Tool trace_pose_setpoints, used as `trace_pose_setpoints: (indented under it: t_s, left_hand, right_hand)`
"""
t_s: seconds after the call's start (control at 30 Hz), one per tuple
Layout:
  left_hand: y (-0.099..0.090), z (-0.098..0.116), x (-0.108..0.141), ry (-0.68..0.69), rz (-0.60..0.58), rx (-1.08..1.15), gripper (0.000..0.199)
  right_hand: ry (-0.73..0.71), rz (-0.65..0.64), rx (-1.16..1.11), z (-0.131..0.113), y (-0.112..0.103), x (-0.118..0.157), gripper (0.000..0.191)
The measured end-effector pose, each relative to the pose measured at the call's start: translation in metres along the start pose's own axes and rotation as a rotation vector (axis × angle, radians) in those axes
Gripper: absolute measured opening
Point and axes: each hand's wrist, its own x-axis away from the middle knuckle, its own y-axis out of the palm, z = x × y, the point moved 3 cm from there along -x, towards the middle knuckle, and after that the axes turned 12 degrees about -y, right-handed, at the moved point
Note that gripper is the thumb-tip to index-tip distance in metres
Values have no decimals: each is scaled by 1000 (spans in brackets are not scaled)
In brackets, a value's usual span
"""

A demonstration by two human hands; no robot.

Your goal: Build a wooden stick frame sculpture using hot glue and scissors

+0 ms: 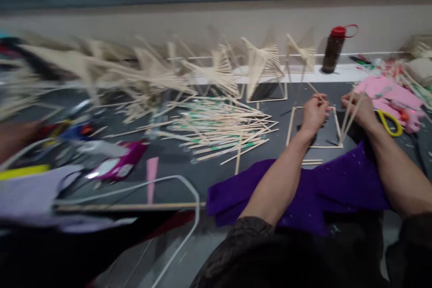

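My left hand [314,114] is closed on a thin wooden stick [316,90] that slants up and to the left from the fingers. A square frame of wooden sticks [290,128] lies flat on the table beneath my hands. Just right of it, my right hand [362,109] has its fingers pinched together, and what they hold, if anything, cannot be made out. Thin upright sticks [344,125] rise from the frame's near right corner, in front of my right hand. Two short sticks [312,162] lie between the frame and a purple cloth [344,180] under my forearms.
A heap of loose sticks in clear wrappers [216,126] lies left of my hands. Twisted stick structures [265,65] stand along the wall. A red-capped bottle [332,51], pink cloth [381,92] and yellow-handled scissors [389,128] are right. Another person's blurred hand [20,139] is far left.
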Motion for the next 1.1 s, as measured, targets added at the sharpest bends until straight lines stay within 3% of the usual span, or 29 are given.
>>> trace_pose_setpoints:
  t_s: [0.17,0.37,0.7,1.1]
  left_hand:
    - [-7,4,-6,31,1,60,14]
    - [-12,5,-3,137,71,-91,4]
    - [-2,5,-28,171,126,-243,2]
    - [7,5,-32,129,130,-358,8]
  right_hand:
    - [-25,-120,32,-7,0,-5,30]
    - [-75,-239,77,-10,5,-7,33]
    - [-70,-293,56,-12,12,-7,34]
    - [-7,-330,114,-11,15,-7,35]
